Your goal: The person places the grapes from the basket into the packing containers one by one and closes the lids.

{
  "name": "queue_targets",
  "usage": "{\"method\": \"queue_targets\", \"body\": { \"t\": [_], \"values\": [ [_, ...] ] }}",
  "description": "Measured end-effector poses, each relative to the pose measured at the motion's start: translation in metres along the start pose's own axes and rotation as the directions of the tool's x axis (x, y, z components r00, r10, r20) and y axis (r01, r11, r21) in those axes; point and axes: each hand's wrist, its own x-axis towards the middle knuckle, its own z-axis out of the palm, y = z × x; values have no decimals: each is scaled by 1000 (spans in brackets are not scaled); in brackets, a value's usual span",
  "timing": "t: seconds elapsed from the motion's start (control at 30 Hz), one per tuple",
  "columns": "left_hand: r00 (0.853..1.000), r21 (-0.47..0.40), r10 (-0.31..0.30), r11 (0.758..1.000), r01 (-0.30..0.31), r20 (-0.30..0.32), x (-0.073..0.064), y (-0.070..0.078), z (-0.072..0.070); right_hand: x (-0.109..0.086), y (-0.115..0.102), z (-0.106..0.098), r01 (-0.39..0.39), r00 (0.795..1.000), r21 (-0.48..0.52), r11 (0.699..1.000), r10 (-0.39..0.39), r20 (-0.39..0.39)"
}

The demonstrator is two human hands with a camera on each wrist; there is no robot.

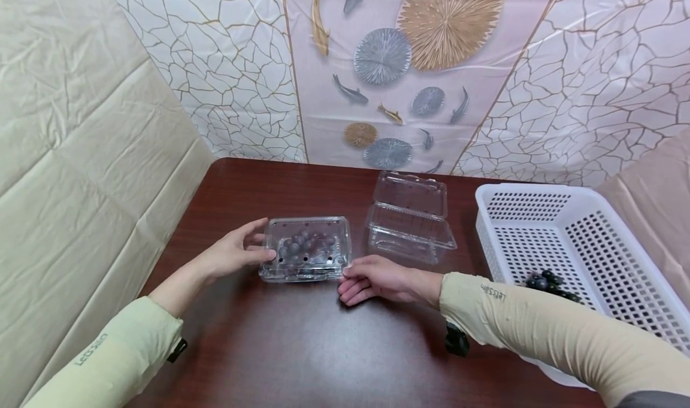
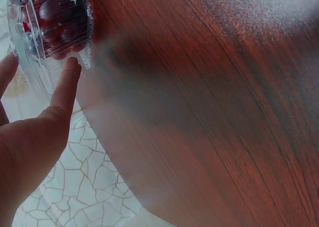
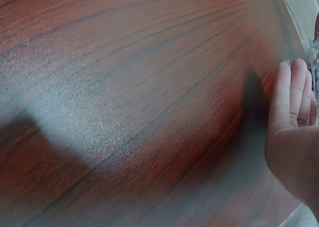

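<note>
A clear plastic clamshell box (image 1: 307, 249) with its lid down lies before me on the table, dark grapes (image 2: 55, 18) showing through it. At its left end, my left hand (image 1: 235, 253) holds it between thumb and fingers, the thumb by the front corner. My right hand (image 1: 374, 280) pinches the front right corner, its thumb on the edge and the other fingers stretched out below. In the right wrist view those fingers (image 3: 282, 95) look nearly straight beside the box's rim.
Behind and to the right stands another clear clamshell box (image 1: 406, 240), its lid raised. A white perforated basket (image 1: 490, 240) at the right holds a small bunch of dark grapes (image 1: 544, 281). The brown table (image 1: 334, 348) meets a patterned cloth wall (image 1: 248, 96) at the back.
</note>
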Motion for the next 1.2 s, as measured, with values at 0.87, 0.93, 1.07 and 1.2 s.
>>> {"method": "queue_targets", "body": {
  "t": [0.87, 0.93, 1.07, 1.2],
  "values": [
    [967, -352, -134, 913, 205, 216, -18, -16, 2, 1, 3, 3, 0, 1000, 3, 1000, 0, -11],
    [968, -359, -143, 909, 211, 206, -17, -16, 4, 1, 3, 2, 3, 1000, 3, 1000, -3, -9],
    [970, -360, -148, 909, 210, 194, -16, -15, 6, 1, 3, 3, 8, 1000, 6, 1000, -8, -10],
    [971, -352, -146, 913, 206, 188, -16, -13, 6, 1, 3, 3, 13, 1000, 10, 1000, -13, -13]
  ]
}}
